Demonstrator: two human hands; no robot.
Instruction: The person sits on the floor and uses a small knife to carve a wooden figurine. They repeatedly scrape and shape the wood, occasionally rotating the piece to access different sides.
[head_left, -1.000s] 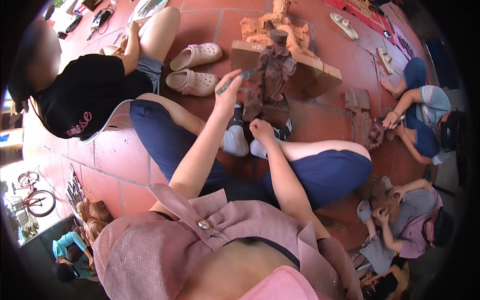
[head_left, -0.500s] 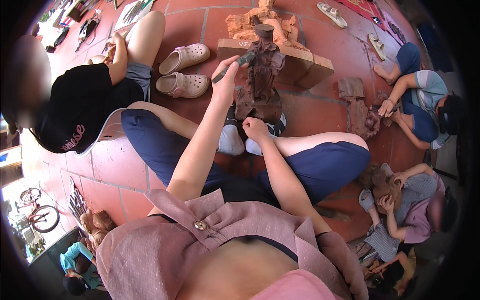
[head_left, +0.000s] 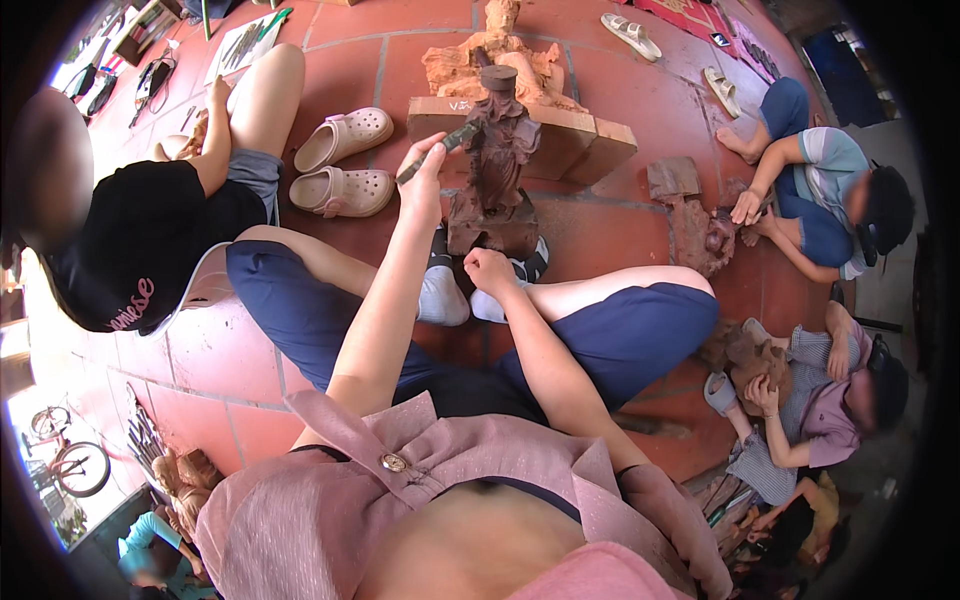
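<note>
- Dark brown carved wooden figure (head_left: pixel 497 160): stands upright on the red tiled floor (head_left: pixel 330 55), between the seated person's feet in white socks (head_left: pixel 443 296). Head, robed body and base are already formed, so the work looks well advanced; what fine detail remains cannot be judged at this size.
- Left hand (head_left: pixel 424 178): raised, fingers closed around a slim dark carving tool (head_left: pixel 437 152), whose tip lies near or on the figure's upper body; contact cannot be told.
- Right hand (head_left: pixel 490 270): curled into a loose fist just beside the figure's base; whether it grips the base cannot be told.
- Paler, rough-cut wooden carving on a block (head_left: pixel 520 95): stands behind the figure, seemingly at an earlier stage.
- Pink clogs (head_left: pixel 345 165): lie to the left.
- Other people sit nearby, handling their own wooden pieces.
</note>
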